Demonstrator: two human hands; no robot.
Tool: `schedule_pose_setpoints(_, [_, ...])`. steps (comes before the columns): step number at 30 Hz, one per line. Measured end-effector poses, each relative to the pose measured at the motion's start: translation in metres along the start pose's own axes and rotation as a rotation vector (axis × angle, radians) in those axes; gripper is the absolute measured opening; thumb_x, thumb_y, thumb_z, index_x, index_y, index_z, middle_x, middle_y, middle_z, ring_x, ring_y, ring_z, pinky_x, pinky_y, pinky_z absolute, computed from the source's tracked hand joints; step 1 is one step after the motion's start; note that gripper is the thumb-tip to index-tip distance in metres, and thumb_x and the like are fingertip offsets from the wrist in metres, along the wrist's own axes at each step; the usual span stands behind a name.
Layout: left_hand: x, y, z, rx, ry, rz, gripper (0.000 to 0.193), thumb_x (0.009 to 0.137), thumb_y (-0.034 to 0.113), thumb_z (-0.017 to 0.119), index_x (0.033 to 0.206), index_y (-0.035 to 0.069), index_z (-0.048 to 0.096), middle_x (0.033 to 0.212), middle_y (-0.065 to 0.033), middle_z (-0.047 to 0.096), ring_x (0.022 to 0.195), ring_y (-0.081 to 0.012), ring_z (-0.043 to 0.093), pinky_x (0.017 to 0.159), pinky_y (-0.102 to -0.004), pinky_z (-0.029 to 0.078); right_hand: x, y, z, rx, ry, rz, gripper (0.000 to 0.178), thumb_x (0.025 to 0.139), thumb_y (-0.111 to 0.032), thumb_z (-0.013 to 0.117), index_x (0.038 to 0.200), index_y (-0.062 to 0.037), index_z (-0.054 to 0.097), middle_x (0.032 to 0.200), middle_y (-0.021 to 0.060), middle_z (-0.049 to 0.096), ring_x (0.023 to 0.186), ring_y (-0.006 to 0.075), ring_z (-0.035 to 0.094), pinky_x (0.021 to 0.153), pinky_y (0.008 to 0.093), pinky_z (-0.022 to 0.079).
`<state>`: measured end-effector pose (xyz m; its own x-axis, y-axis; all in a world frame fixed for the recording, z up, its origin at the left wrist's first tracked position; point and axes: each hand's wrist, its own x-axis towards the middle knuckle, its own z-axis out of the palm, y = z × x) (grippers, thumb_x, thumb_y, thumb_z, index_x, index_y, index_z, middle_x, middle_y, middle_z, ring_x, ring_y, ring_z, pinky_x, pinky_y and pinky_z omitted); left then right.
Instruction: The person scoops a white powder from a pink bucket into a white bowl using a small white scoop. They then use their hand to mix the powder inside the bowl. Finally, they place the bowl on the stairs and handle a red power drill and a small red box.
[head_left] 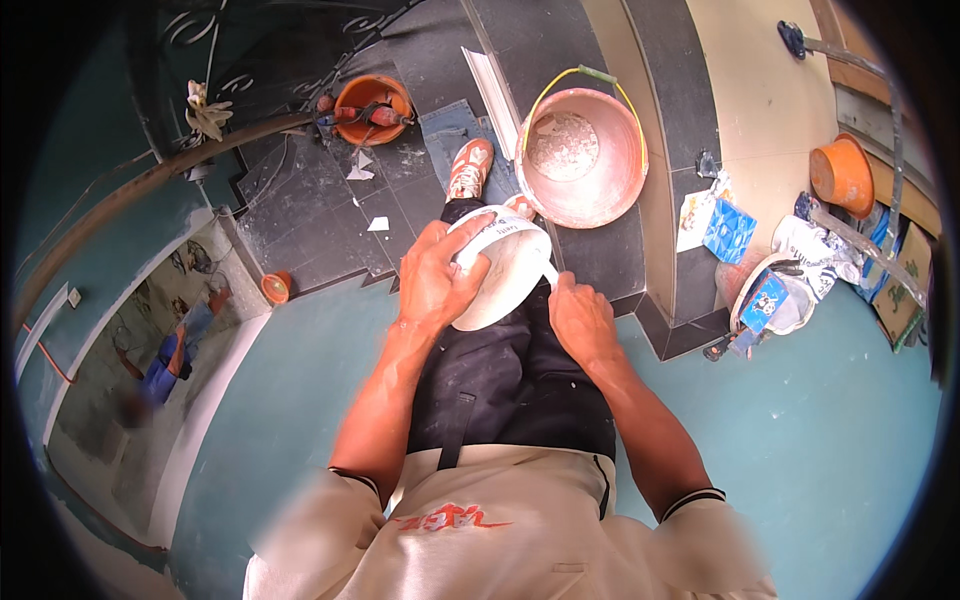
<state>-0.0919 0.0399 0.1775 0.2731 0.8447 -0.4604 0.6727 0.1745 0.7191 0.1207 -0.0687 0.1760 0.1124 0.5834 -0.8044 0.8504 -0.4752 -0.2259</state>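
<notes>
My left hand (440,275) grips a white plastic tub (510,268) by its rim, thumb on the inner side and fingers around the outside. The tub is tilted, and its pale, smeared inside shows. On its right, my right hand (583,325) is closed around a thin white handle (549,271) that reaches the tub's rim. What lies at the handle's other end I cannot make out. Just beyond the tub stands a large pinkish bucket (625,185) with a yellow wire handle, whitish residue coating its bottom.
An orange bucket (345,95) with a red power tool stands far left, near scattered white fragments (378,224). A blue cloth (450,125) lies by my shoe. Rightward are an orange tub (838,175), bags (800,245) and metal legs (898,150). Another person (170,365) is at left.
</notes>
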Motion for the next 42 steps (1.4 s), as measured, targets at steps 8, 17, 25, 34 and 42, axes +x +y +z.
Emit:
schedule_pose_setpoints(8, [-0.037,-0.023,-0.006,-0.215,0.327,-0.116,0.051,0.087,0.006,0.067,0.135,0.017,0.081,0.097,-0.0126,0.070,0.086,-0.0248,0.071,0.078,-0.0371,0.056,-0.027,-0.045,0.004,0.527,-0.570,0.188,0.032,0.113,-0.021,0.049,0.112,0.0084,0.062,0.087,0.0260,0.077,0.067,0.0358,0.079,0.063,0.0491,0.064])
schedule_pose_setpoints(17, [-0.037,-0.020,0.000,-0.305,0.328,-0.031,0.054,0.086,0.008,0.069,0.138,0.017,0.080,0.097,-0.0141,0.069,0.087,-0.0289,0.071,0.084,-0.0385,0.056,-0.003,-0.044,-0.031,0.071,-0.181,0.066,0.031,0.111,-0.024,0.054,0.106,0.0057,0.064,0.090,0.0309,0.077,0.076,0.0435,0.079,0.066,0.0527,0.063])
schedule_pose_setpoints(25, [-0.021,-0.015,-0.009,-0.297,0.231,-0.040,0.052,0.087,0.013,0.073,0.137,0.021,0.080,0.095,-0.0147,0.067,0.087,-0.0329,0.071,0.082,-0.0422,0.057,0.011,-0.038,-0.071,-0.322,0.144,-0.304,0.033,0.111,-0.029,0.053,0.111,0.0029,0.062,0.099,0.0342,0.076,0.084,0.0548,0.075,0.079,0.0646,0.059])
schedule_pose_setpoints(34, [-0.009,-0.017,-0.015,-0.283,0.214,-0.062,0.048,0.090,0.025,0.073,0.138,0.022,0.080,0.110,-0.0186,0.074,0.098,-0.0375,0.073,0.092,-0.0459,0.057,-0.006,-0.029,-0.058,0.205,-0.350,-0.020,0.038,0.113,-0.025,0.052,0.136,0.0046,0.056,0.099,0.0300,0.074,0.071,0.0374,0.076,0.077,0.0515,0.061])
schedule_pose_setpoints(42, [-0.004,-0.004,-0.019,-0.226,0.128,-0.035,0.051,0.090,0.022,0.067,0.141,0.020,0.078,0.147,-0.0209,0.069,0.132,-0.0397,0.068,0.110,-0.0443,0.055,-0.008,-0.023,-0.119,-0.582,0.317,-0.614,0.046,0.108,-0.013,0.057,0.152,-0.0026,0.051,0.110,0.0279,0.072,0.093,0.0494,0.075,0.074,0.0577,0.060])
